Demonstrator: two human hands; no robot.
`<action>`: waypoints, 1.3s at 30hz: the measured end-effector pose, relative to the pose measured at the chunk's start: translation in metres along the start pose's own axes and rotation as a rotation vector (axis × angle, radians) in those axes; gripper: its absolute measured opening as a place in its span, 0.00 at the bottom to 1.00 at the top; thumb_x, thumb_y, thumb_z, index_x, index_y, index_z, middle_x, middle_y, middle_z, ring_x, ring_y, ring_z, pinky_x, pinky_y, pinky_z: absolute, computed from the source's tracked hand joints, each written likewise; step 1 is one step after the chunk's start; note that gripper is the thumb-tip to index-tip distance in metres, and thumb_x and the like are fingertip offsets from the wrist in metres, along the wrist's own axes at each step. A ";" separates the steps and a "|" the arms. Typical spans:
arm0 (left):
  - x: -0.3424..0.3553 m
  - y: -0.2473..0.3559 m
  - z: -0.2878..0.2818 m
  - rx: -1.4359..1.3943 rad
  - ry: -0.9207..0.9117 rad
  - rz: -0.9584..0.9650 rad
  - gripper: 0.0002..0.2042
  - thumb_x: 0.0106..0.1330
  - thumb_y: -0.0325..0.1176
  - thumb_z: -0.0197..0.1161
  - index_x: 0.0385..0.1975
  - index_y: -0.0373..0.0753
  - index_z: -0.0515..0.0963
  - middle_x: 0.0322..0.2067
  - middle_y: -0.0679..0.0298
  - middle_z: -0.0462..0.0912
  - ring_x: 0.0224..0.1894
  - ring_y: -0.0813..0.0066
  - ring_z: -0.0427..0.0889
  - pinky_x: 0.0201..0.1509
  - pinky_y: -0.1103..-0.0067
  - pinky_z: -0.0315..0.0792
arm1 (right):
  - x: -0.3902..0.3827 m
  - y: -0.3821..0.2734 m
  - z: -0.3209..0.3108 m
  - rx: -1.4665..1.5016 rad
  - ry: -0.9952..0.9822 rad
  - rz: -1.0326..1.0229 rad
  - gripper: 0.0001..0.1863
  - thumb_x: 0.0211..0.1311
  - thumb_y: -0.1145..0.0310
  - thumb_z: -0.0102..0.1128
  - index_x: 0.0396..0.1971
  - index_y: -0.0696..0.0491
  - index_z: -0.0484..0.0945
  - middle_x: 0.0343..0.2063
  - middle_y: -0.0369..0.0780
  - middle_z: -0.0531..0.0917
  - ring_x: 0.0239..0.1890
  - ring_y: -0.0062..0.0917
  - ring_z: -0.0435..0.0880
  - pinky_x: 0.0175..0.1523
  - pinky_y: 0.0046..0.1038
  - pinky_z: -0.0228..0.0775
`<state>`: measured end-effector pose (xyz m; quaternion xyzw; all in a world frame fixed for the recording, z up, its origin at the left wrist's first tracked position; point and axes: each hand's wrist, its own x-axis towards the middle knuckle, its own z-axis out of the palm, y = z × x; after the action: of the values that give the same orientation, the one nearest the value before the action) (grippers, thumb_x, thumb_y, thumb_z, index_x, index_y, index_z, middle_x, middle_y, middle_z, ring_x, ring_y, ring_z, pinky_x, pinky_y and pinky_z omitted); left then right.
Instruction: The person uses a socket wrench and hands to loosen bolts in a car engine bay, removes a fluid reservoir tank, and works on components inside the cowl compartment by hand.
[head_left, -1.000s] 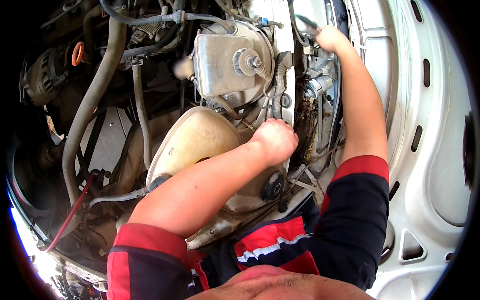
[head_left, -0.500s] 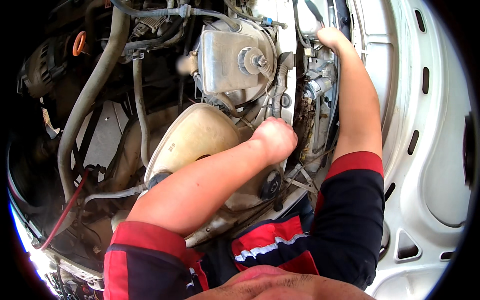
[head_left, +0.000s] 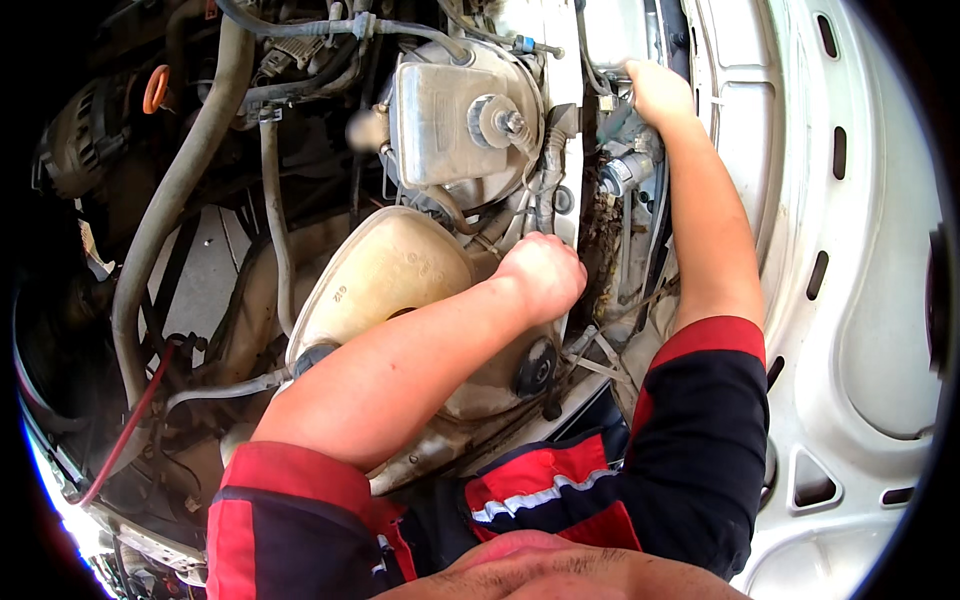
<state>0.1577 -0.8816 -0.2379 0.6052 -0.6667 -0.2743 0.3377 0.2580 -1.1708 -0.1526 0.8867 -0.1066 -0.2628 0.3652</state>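
My left hand is closed in a fist by the body edge, beside the cream coolant tank and below the brake fluid reservoir. Its fingers are turned away, so anything inside them is hidden. Farther up, my right hand reaches into the channel at the base of the windscreen with its fingers closed. A slim tool with a greenish end, smeared by motion, shows beside those fingers; its kind is unclear. Just below it sits a silver cylindrical motor amid linkage rods.
On the right stands the raised white bonnet. Thick grey hoses cross the engine bay at left, near an orange dipstick ring. A black round cap lies below my left hand. Dirt and debris line the channel.
My right hand has moved slightly down and left, and the tool's greenish end has swung from above the hand to below it. My left fist has hardly moved.
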 end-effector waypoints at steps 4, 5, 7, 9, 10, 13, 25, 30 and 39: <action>-0.002 -0.001 0.000 0.003 0.017 -0.014 0.10 0.61 0.31 0.57 0.37 0.40 0.83 0.39 0.59 0.85 0.45 0.62 0.84 0.48 0.68 0.77 | 0.027 0.000 -0.010 0.275 -0.289 0.211 0.20 0.59 0.61 0.52 0.45 0.56 0.82 0.47 0.50 0.84 0.54 0.44 0.81 0.58 0.38 0.73; -0.002 -0.001 0.000 0.003 0.016 -0.017 0.10 0.61 0.31 0.57 0.37 0.40 0.83 0.39 0.59 0.85 0.45 0.62 0.84 0.48 0.68 0.77 | 0.032 -0.001 -0.006 0.278 -0.291 0.209 0.20 0.59 0.61 0.52 0.45 0.56 0.82 0.47 0.50 0.84 0.54 0.44 0.81 0.58 0.38 0.73; -0.001 0.001 0.000 0.003 0.025 -0.009 0.09 0.61 0.31 0.57 0.37 0.40 0.83 0.38 0.59 0.85 0.45 0.62 0.84 0.48 0.68 0.77 | 0.039 0.009 0.010 0.559 -0.214 0.419 0.19 0.53 0.67 0.51 0.41 0.60 0.82 0.40 0.52 0.85 0.47 0.44 0.83 0.51 0.38 0.74; -0.002 -0.001 0.003 0.004 0.026 -0.012 0.09 0.61 0.31 0.57 0.37 0.40 0.83 0.39 0.59 0.85 0.45 0.62 0.84 0.48 0.69 0.77 | 0.039 0.010 0.014 0.828 -0.334 0.535 0.17 0.47 0.71 0.48 0.35 0.63 0.80 0.33 0.49 0.82 0.36 0.38 0.80 0.40 0.35 0.72; -0.003 -0.002 0.002 0.005 0.021 -0.020 0.09 0.61 0.31 0.57 0.37 0.40 0.83 0.39 0.59 0.85 0.45 0.62 0.84 0.48 0.69 0.77 | 0.032 0.005 0.008 0.884 -0.372 0.597 0.17 0.46 0.72 0.46 0.33 0.63 0.79 0.31 0.47 0.80 0.32 0.35 0.77 0.36 0.34 0.69; 0.000 0.002 -0.003 0.007 0.021 0.005 0.09 0.61 0.31 0.57 0.37 0.41 0.83 0.39 0.59 0.85 0.45 0.62 0.84 0.47 0.69 0.77 | 0.025 0.019 0.018 0.836 -0.349 0.543 0.10 0.48 0.71 0.48 0.27 0.59 0.78 0.24 0.47 0.80 0.28 0.35 0.78 0.33 0.35 0.69; 0.001 0.001 0.006 0.040 0.026 -0.003 0.09 0.61 0.31 0.57 0.37 0.41 0.83 0.38 0.60 0.85 0.44 0.63 0.84 0.46 0.69 0.77 | 0.015 0.009 0.004 0.343 -0.106 0.211 0.17 0.60 0.59 0.54 0.41 0.52 0.84 0.43 0.49 0.85 0.48 0.45 0.83 0.55 0.41 0.74; -0.002 0.000 0.006 0.055 0.016 -0.004 0.09 0.60 0.32 0.58 0.37 0.41 0.83 0.37 0.61 0.84 0.44 0.64 0.84 0.47 0.69 0.77 | 0.037 0.007 0.014 0.634 -0.221 0.454 0.22 0.55 0.63 0.49 0.41 0.64 0.82 0.40 0.55 0.84 0.46 0.46 0.82 0.55 0.38 0.72; 0.003 0.004 -0.001 0.026 0.007 0.013 0.09 0.60 0.32 0.58 0.37 0.41 0.83 0.38 0.61 0.85 0.44 0.64 0.84 0.47 0.69 0.77 | 0.034 0.044 0.046 0.403 -0.073 0.113 0.10 0.59 0.67 0.51 0.30 0.58 0.79 0.26 0.48 0.82 0.34 0.43 0.83 0.42 0.40 0.74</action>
<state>0.1560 -0.8836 -0.2337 0.6061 -0.6731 -0.2613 0.3337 0.2613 -1.2421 -0.1625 0.9242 -0.2197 -0.2474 0.1906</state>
